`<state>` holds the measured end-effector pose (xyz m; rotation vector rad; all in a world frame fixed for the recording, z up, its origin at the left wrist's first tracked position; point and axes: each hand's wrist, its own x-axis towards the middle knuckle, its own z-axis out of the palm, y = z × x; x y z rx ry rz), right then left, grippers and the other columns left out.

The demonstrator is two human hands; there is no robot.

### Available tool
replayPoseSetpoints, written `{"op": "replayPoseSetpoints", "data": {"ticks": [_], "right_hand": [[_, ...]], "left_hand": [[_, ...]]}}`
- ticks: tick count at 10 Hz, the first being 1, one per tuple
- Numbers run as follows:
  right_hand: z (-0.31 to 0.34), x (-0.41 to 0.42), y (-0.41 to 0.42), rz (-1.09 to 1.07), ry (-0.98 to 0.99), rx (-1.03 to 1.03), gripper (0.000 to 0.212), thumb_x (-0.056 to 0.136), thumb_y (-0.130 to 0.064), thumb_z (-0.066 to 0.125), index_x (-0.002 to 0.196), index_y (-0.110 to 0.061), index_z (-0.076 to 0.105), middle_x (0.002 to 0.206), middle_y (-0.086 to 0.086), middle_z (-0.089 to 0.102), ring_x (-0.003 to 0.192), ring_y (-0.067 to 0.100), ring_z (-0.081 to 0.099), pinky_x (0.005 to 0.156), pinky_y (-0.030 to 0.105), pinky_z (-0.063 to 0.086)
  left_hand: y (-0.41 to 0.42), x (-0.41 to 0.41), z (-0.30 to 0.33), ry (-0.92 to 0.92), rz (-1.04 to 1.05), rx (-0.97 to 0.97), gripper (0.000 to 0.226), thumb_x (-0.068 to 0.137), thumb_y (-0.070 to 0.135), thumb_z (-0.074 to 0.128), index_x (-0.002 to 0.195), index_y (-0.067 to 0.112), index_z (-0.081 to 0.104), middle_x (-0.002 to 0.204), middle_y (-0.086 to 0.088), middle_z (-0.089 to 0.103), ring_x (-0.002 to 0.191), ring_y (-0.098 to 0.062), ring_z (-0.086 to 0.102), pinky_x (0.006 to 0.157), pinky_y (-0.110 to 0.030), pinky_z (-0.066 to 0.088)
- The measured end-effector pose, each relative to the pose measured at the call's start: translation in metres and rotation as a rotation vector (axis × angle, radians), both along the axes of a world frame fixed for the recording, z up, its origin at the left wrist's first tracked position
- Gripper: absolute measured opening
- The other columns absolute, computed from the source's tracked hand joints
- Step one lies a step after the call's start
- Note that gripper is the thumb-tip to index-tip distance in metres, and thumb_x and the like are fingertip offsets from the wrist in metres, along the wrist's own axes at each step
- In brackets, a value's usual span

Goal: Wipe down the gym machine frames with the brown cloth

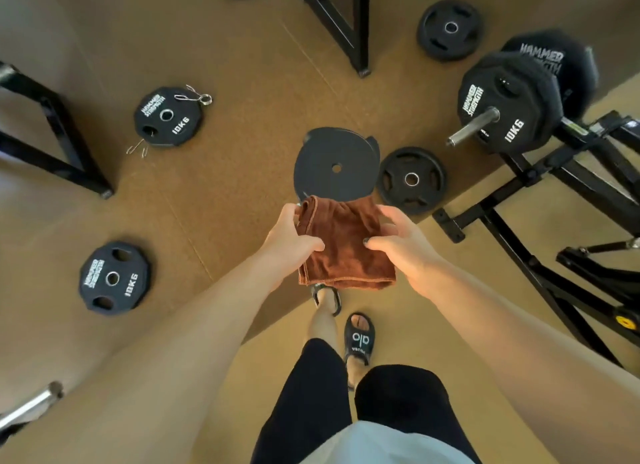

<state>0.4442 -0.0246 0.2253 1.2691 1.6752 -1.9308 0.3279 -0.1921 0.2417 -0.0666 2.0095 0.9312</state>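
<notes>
Cloth: the brown cloth is folded and held in the air in front of me, over the floor, at the middle of the view — it is touching no machine frame.
Left hand: my left hand grips the cloth's left edge, thumb lying across the top face, fingers curled round behind the upper corner.
Right hand: my right hand is at the cloth's right edge; the thumb tip presses on the top face, and the fingers are loosely spread and bent along the edge. I cannot tell whether they close round it underneath.
Frames: one black frame leg stands at 12 o'clock, another black frame at 9 to 10 o'clock, and a black rack runs along 3 o'clock — all well apart from the cloth.
Loaded bar: at 2 o'clock, a bar carrying black plates, one marked 10KG.
Loose plates: a flat black disc lies just beyond the cloth at 12 o'clock, with a gripped plate just beside it at 1 o'clock; another plate lies further out at 1 o'clock, a 10KG plate at 10 o'clock and one more at 8 o'clock.
Floor: brown floor.
Feet: my black slides at 6 o'clock, below the cloth.
</notes>
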Motion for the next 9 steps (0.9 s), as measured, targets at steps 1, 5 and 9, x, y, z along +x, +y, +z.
{"op": "replayPoseSetpoints", "data": {"ticks": [1,5,9], "right_hand": [[-0.035,-0.043,0.021,0.044,-0.027,0.128,0.063,0.092,-0.004,0.068,0.144,-0.033,0.048,0.120,-0.007,0.067,0.113,0.018,0.065,0.103,0.042,0.051],[-0.165,-0.171,0.099,0.317,-0.165,0.289,0.079,0.099,-0.019,0.059,0.164,-0.025,0.014,0.161,0.005,0.041,0.142,0.030,0.047,0.115,0.042,0.037],[-0.021,-0.166,0.216,0.026,0.099,0.337,0.033,0.105,-0.016,0.054,0.137,-0.020,0.055,0.115,0.001,0.070,0.102,0.015,0.071,0.098,0.040,0.057]], "left_hand": [[0.027,-0.044,-0.037,0.054,-0.058,-0.032,0.053,0.085,0.012,0.072,0.128,0.025,0.042,0.118,0.002,0.060,0.105,-0.021,0.061,0.070,-0.026,0.045],[0.113,-0.146,-0.161,0.026,-0.079,-0.187,0.085,0.089,0.020,0.070,0.156,0.026,0.018,0.147,-0.004,0.048,0.129,-0.029,0.052,0.101,-0.039,0.042],[0.102,-0.143,-0.027,0.289,0.092,0.035,0.094,0.080,0.035,0.083,0.153,0.037,0.024,0.151,0.011,0.045,0.140,-0.008,0.040,0.112,-0.031,0.029]]}}
